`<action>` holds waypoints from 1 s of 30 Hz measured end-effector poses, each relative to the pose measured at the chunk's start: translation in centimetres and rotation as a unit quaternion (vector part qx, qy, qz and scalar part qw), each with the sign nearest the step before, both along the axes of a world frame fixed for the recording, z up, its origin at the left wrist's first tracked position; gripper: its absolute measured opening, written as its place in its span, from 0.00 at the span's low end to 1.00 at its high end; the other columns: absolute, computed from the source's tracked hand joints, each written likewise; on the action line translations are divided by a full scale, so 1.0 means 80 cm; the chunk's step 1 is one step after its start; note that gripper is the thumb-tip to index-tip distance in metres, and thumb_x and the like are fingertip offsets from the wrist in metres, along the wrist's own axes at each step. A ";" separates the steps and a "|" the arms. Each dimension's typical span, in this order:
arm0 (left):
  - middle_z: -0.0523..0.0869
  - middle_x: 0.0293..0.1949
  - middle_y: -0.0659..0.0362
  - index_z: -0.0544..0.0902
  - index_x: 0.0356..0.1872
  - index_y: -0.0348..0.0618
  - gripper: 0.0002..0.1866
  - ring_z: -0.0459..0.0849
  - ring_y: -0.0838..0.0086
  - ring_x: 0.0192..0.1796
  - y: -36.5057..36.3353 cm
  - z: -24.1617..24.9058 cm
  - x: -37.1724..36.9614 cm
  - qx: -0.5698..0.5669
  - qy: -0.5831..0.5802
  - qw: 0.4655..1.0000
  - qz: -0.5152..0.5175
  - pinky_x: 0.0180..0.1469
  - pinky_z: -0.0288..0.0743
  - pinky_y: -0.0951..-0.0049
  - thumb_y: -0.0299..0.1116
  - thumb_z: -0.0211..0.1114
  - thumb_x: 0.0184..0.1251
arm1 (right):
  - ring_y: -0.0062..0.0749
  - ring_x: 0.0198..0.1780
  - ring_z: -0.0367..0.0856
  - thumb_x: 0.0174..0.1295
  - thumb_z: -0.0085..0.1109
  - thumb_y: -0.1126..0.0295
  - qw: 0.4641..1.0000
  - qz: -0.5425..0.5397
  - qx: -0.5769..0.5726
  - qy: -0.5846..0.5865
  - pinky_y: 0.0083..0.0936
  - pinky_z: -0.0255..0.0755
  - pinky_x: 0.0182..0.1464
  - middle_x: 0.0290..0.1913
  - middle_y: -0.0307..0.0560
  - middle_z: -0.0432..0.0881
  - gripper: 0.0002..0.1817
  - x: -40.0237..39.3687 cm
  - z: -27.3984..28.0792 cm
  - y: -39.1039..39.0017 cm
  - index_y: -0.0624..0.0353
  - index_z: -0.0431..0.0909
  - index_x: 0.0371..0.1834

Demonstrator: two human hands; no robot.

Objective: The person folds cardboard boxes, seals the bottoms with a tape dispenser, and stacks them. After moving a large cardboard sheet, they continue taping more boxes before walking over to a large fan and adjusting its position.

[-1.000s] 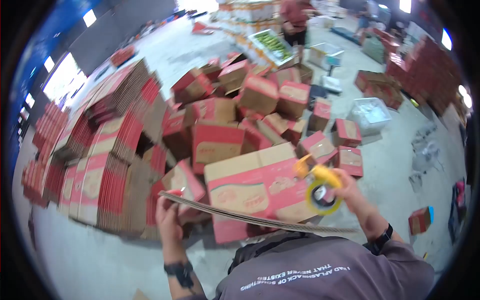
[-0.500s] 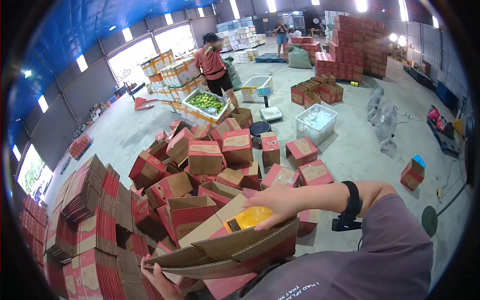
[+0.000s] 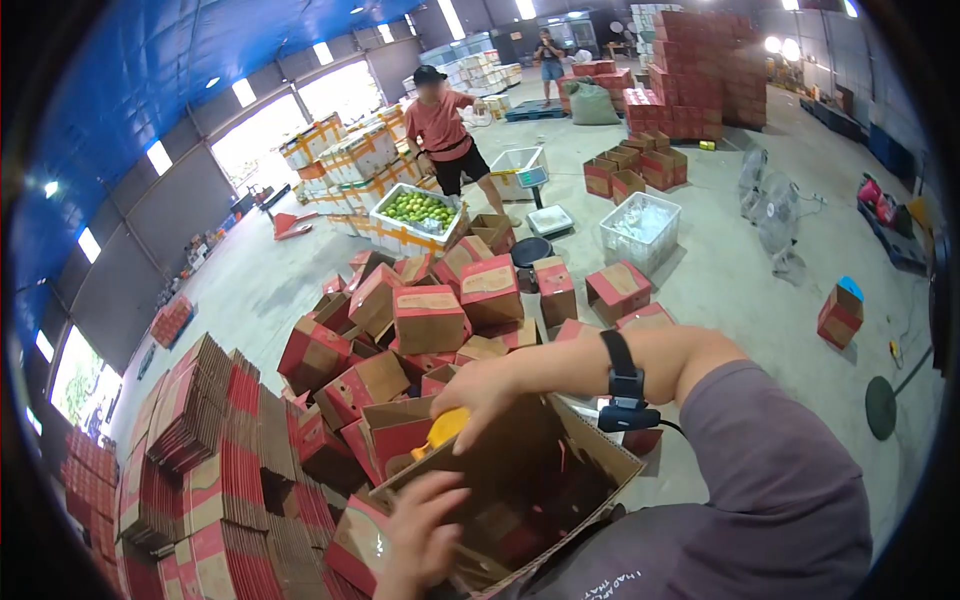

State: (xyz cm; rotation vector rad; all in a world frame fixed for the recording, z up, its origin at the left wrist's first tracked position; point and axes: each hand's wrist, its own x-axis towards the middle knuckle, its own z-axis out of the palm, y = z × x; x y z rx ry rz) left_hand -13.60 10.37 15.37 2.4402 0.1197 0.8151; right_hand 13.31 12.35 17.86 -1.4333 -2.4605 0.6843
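An open red and brown cardboard box (image 3: 545, 480) is held up against my body, its inside facing me. My left hand (image 3: 422, 535) grips the box's near left edge. My right hand (image 3: 487, 395) reaches across the top of the box, closed on a yellow tape dispenser (image 3: 443, 428) that rests on the far flap. A black band with a small device (image 3: 624, 385) sits on my right wrist.
Made-up red boxes (image 3: 430, 315) lie heaped on the concrete floor ahead. Flat box stacks (image 3: 200, 450) stand at my left. A person in a red shirt (image 3: 445, 135) stands by a crate of green fruit (image 3: 415, 210). A clear plastic crate (image 3: 640, 230) and fans (image 3: 765, 205) are to the right.
The flattened box has been opened into a box shape and tipped toward me. My left hand has moved from under it to its near edge. My right hand stays on the dispenser.
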 end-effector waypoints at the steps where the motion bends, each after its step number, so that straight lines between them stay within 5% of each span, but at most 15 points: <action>1: 0.80 0.52 0.48 0.79 0.50 0.38 0.18 0.79 0.57 0.55 -0.004 0.003 0.034 0.039 0.079 0.993 -0.076 0.57 0.72 0.61 0.38 0.61 0.62 | 0.47 0.55 0.77 0.52 0.58 0.34 1.000 0.019 -0.011 0.003 0.34 0.69 0.56 0.51 0.56 0.80 0.40 -0.005 0.002 -0.002 0.60 0.76 0.53; 3: 0.78 0.56 0.48 0.76 0.56 0.39 0.23 0.76 0.55 0.58 -0.022 -0.070 0.067 -0.065 0.222 0.957 -0.174 0.61 0.69 0.63 0.44 0.58 0.67 | 0.44 0.57 0.75 0.55 0.57 0.37 0.994 0.017 -0.053 0.090 0.34 0.66 0.58 0.53 0.55 0.78 0.39 0.012 -0.010 0.005 0.59 0.72 0.58; 4: 0.75 0.59 0.47 0.72 0.60 0.39 0.26 0.74 0.55 0.61 -0.028 -0.084 0.073 -0.108 0.416 0.890 -0.150 0.63 0.67 0.64 0.47 0.57 0.68 | 0.42 0.59 0.72 0.59 0.55 0.40 0.980 0.019 -0.090 0.175 0.33 0.64 0.60 0.56 0.55 0.76 0.38 0.025 -0.014 0.008 0.58 0.68 0.63; 6: 0.72 0.61 0.46 0.70 0.62 0.39 0.29 0.72 0.54 0.62 -0.022 -0.086 0.072 -0.057 0.313 0.928 -0.194 0.64 0.67 0.62 0.47 0.60 0.66 | 0.36 0.62 0.70 0.65 0.52 0.47 0.958 -0.018 -0.112 0.264 0.31 0.60 0.64 0.58 0.51 0.74 0.31 0.082 -0.022 0.011 0.59 0.68 0.63; 8: 0.71 0.61 0.45 0.71 0.61 0.40 0.30 0.71 0.51 0.63 -0.011 -0.050 0.084 0.066 0.151 0.978 -0.128 0.65 0.66 0.59 0.45 0.65 0.61 | 0.29 0.58 0.72 0.65 0.54 0.50 0.895 -0.135 -0.114 0.409 0.26 0.64 0.60 0.55 0.46 0.76 0.31 0.127 -0.049 -0.008 0.63 0.68 0.62; 11: 0.69 0.64 0.46 0.71 0.61 0.40 0.32 0.67 0.49 0.66 -0.026 0.027 0.144 0.201 0.033 0.971 -0.124 0.66 0.62 0.52 0.45 0.67 0.57 | 0.25 0.55 0.73 0.62 0.61 0.58 0.813 -0.245 -0.077 0.523 0.24 0.66 0.58 0.54 0.44 0.76 0.31 0.103 -0.104 -0.031 0.64 0.65 0.63; 14: 0.69 0.65 0.51 0.68 0.64 0.41 0.34 0.64 0.53 0.69 -0.040 0.000 0.193 0.197 0.065 0.963 -0.171 0.70 0.54 0.54 0.52 0.61 0.61 | 0.24 0.52 0.74 0.56 0.67 0.64 0.830 -0.237 -0.057 0.501 0.22 0.68 0.55 0.52 0.44 0.76 0.32 0.085 -0.136 -0.021 0.62 0.66 0.61; 16: 0.70 0.65 0.53 0.69 0.64 0.43 0.34 0.63 0.57 0.70 -0.025 0.007 0.161 0.186 0.100 0.964 -0.161 0.71 0.53 0.55 0.53 0.59 0.62 | 0.26 0.53 0.75 0.55 0.67 0.65 0.853 -0.267 -0.028 0.447 0.25 0.70 0.56 0.53 0.46 0.76 0.31 0.101 -0.092 -0.033 0.61 0.66 0.60; 20: 0.70 0.65 0.55 0.70 0.64 0.46 0.31 0.64 0.58 0.70 0.001 -0.031 0.092 0.161 0.237 0.950 -0.128 0.71 0.52 0.55 0.52 0.58 0.63 | 0.27 0.51 0.78 0.54 0.68 0.63 0.766 -0.206 0.041 0.607 0.27 0.71 0.57 0.50 0.46 0.78 0.33 0.142 -0.010 -0.027 0.62 0.66 0.61; 22: 0.66 0.68 0.55 0.67 0.67 0.47 0.32 0.58 0.57 0.72 -0.008 -0.023 0.113 0.175 0.256 0.942 -0.127 0.71 0.51 0.55 0.51 0.57 0.65 | 0.26 0.53 0.76 0.54 0.67 0.63 0.764 -0.192 -0.024 0.616 0.28 0.69 0.60 0.52 0.45 0.77 0.33 0.111 0.010 -0.026 0.61 0.66 0.62; 23: 0.65 0.69 0.55 0.65 0.68 0.46 0.32 0.56 0.56 0.73 -0.015 -0.028 0.119 0.167 0.252 0.942 -0.143 0.72 0.50 0.55 0.51 0.56 0.66 | 0.23 0.55 0.74 0.56 0.66 0.62 0.779 -0.094 -0.019 0.619 0.25 0.67 0.60 0.53 0.43 0.75 0.32 0.078 -0.009 -0.018 0.61 0.66 0.62; 24: 0.64 0.69 0.54 0.64 0.69 0.46 0.33 0.54 0.55 0.74 -0.016 -0.038 0.126 0.164 0.245 0.942 -0.159 0.72 0.49 0.55 0.51 0.56 0.66 | 0.22 0.56 0.71 0.57 0.64 0.61 0.794 -0.119 -0.138 0.579 0.23 0.66 0.60 0.54 0.43 0.75 0.32 0.046 0.003 -0.041 0.61 0.65 0.63; 26: 0.61 0.71 0.50 0.58 0.71 0.46 0.36 0.52 0.54 0.74 -0.026 -0.067 0.109 0.014 0.232 0.957 -0.175 0.73 0.47 0.57 0.55 0.51 0.69 | 0.20 0.53 0.72 0.57 0.63 0.62 0.770 -0.071 -0.230 0.591 0.21 0.67 0.56 0.52 0.41 0.75 0.31 0.028 -0.053 -0.023 0.60 0.64 0.63; 28: 0.59 0.71 0.48 0.57 0.72 0.45 0.35 0.53 0.56 0.74 -0.022 -0.055 0.091 0.099 0.298 0.941 -0.126 0.73 0.47 0.60 0.54 0.50 0.70 | 0.18 0.47 0.73 0.58 0.61 0.64 0.767 -0.090 -0.240 0.589 0.20 0.68 0.53 0.46 0.39 0.75 0.29 0.018 -0.067 -0.035 0.59 0.64 0.61; 30: 0.59 0.71 0.48 0.58 0.71 0.42 0.35 0.55 0.59 0.74 -0.027 -0.061 0.076 0.030 0.297 0.946 -0.127 0.73 0.47 0.62 0.55 0.49 0.71 | 0.17 0.43 0.72 0.58 0.61 0.65 0.739 -0.090 -0.268 0.612 0.20 0.70 0.48 0.41 0.37 0.73 0.27 0.012 -0.068 -0.046 0.58 0.64 0.59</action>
